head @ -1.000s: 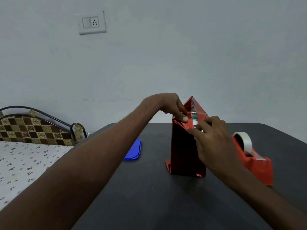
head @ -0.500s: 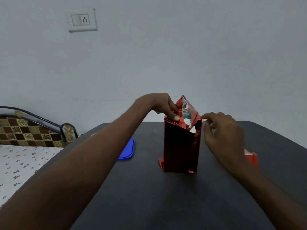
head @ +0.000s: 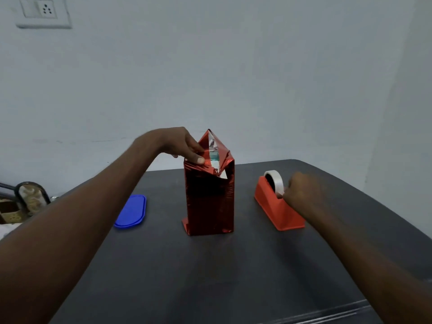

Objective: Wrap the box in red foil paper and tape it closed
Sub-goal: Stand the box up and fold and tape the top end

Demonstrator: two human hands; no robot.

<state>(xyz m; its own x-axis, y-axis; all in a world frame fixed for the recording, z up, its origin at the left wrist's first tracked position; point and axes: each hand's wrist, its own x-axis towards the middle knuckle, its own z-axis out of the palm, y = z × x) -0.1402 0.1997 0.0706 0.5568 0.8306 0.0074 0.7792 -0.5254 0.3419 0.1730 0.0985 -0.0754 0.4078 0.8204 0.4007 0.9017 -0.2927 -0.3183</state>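
Foil-wrapped box standing upright at mid-counter. Its sides are covered in red foil; the top flaps stand partly folded and open, untaped. The left hand pinches a top flap with its fingers. The right hand, blurred, touches the tape dispenser; its finger state cannot be told. Remaining: tape and close the top.
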